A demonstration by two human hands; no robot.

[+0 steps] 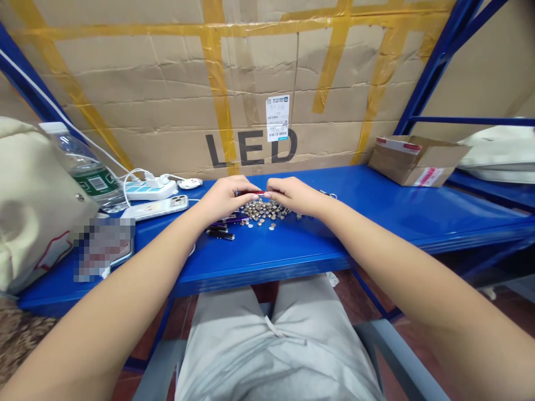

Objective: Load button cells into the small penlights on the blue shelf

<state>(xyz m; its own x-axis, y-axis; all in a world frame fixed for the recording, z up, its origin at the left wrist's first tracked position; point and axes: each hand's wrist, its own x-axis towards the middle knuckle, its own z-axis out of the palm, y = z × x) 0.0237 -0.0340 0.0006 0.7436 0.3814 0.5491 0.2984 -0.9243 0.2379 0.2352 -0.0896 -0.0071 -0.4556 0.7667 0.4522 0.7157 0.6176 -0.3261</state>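
One red pen [256, 192] spans left grip [228, 196], right grip [292, 196]

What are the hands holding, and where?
A thin red stick: the left hand pinches one end, the right hand the other.

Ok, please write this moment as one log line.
left hand: holds slim red tube | right hand: holds its other end | below: pile of small silver discs | surface: blue metal shelf

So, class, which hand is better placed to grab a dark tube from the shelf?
Probably the left hand: the dark tubes lie right beside it, while the right hand sits beyond the button cells.
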